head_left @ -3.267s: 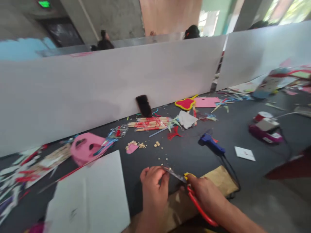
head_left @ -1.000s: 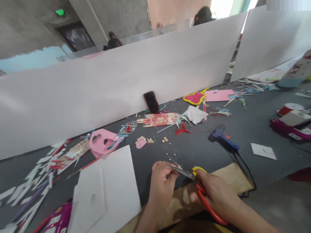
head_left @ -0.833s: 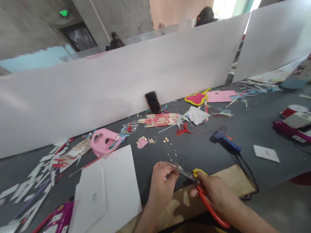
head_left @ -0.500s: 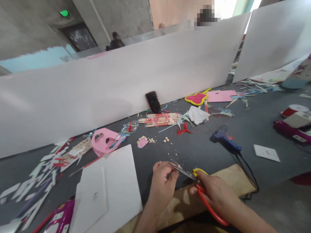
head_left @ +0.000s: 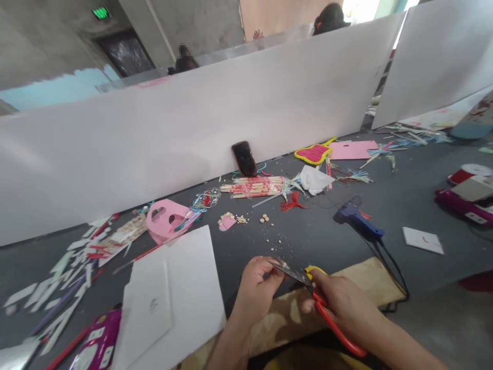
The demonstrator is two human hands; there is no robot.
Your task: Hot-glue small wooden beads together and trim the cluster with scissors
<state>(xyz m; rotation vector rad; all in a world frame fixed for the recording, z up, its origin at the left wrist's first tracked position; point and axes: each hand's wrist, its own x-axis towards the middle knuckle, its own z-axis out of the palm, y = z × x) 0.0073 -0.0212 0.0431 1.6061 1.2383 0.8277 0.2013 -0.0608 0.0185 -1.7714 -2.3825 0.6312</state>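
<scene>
My right hand (head_left: 339, 295) grips red-handled scissors (head_left: 334, 329) that also show a yellow part near the thumb. Their blades point left, up to the fingertips of my left hand (head_left: 262, 282). The left fingers are pinched together at the blade tips; whatever small piece they hold is too small to name. Pale crumbs (head_left: 278, 244) lie scattered on the dark table just beyond the blades. Past them are small beige clusters (head_left: 264, 218) and a pink piece (head_left: 227, 222) edged with similar beige bits.
White sheets (head_left: 192, 288) lie at the left, with a pink cut-out (head_left: 165, 221) behind. A blue glue gun (head_left: 358, 218) with its cord rests at the right. A phone (head_left: 244, 158) leans on the white partition (head_left: 185, 123). Packed sticks (head_left: 256, 187) lie before it.
Both hands and the scissors stay in nearly the same place and pose. The view has shifted slightly, and a few more pale crumbs seem to lie beyond the blades.
</scene>
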